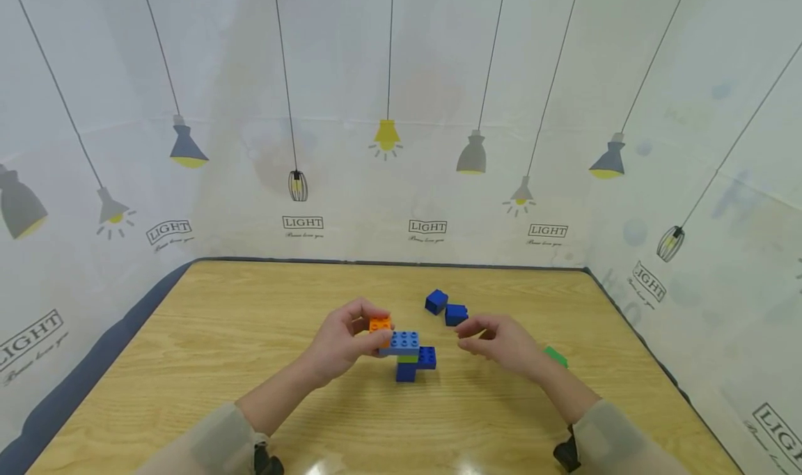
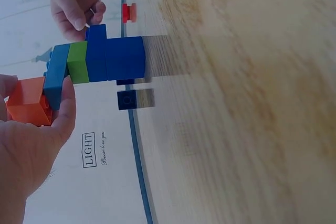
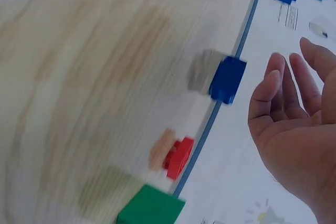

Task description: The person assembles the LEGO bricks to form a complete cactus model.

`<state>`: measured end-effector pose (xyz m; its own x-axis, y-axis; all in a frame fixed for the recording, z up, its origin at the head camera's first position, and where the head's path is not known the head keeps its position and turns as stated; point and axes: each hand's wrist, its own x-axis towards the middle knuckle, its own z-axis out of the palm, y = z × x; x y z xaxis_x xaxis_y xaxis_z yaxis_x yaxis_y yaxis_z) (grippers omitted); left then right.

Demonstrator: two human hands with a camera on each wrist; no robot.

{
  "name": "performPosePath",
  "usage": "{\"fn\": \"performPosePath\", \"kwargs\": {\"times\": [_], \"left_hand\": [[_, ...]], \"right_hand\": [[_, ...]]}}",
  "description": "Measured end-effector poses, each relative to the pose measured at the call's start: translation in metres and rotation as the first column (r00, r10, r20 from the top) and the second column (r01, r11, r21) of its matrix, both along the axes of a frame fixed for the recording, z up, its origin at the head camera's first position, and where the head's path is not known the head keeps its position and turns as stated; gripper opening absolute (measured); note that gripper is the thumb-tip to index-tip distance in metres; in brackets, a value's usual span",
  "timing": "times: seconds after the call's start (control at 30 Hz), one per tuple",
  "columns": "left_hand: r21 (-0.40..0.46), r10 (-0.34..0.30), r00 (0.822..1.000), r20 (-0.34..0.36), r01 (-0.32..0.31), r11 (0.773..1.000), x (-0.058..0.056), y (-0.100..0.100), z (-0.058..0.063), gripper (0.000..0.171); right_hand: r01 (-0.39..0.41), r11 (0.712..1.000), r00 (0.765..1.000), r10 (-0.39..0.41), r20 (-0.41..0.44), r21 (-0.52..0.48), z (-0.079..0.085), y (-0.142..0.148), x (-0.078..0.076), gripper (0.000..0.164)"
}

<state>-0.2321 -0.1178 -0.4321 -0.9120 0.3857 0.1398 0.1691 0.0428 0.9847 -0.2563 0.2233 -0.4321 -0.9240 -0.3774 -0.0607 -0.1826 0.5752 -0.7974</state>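
Note:
My left hand (image 1: 338,339) pinches an orange toy brick (image 1: 379,324) at the left end of a light blue brick (image 1: 404,343). That light blue brick tops a small standing stack, with a lime green brick (image 1: 408,359) below it and dark blue bricks (image 1: 406,372) at the bottom. Another dark blue brick (image 1: 427,358) juts out to the right. My right hand (image 1: 501,343) holds nothing, its fingers loosely bent, right of the stack. In the left wrist view one finger (image 2: 66,109) lies against the light blue brick's underside.
Two loose dark blue bricks (image 1: 436,301) (image 1: 456,315) lie behind the stack, near my right fingertips. A green brick (image 1: 555,356) sits partly behind the right forearm. The right wrist view also shows a red brick (image 3: 180,157). A printed curtain (image 1: 351,238) borders the wooden table (image 1: 250,301).

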Motion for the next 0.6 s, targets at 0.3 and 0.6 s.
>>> {"fn": "performPosePath", "kwargs": {"times": [0.3, 0.6], "left_hand": [[-0.002, 0.007, 1.000, 0.007, -0.007, 1.000, -0.001, -0.001, -0.001, 0.031], [-0.007, 0.012, 1.000, 0.027, -0.012, 1.000, -0.001, 0.001, 0.002, 0.035]], "right_hand": [[0.097, 0.994, 0.995, -0.095, -0.035, 0.051, 0.003, 0.045, -0.016, 0.039], [0.079, 0.979, 0.996, -0.068, -0.063, 0.187, 0.001, 0.082, -0.032, 0.038]]}}
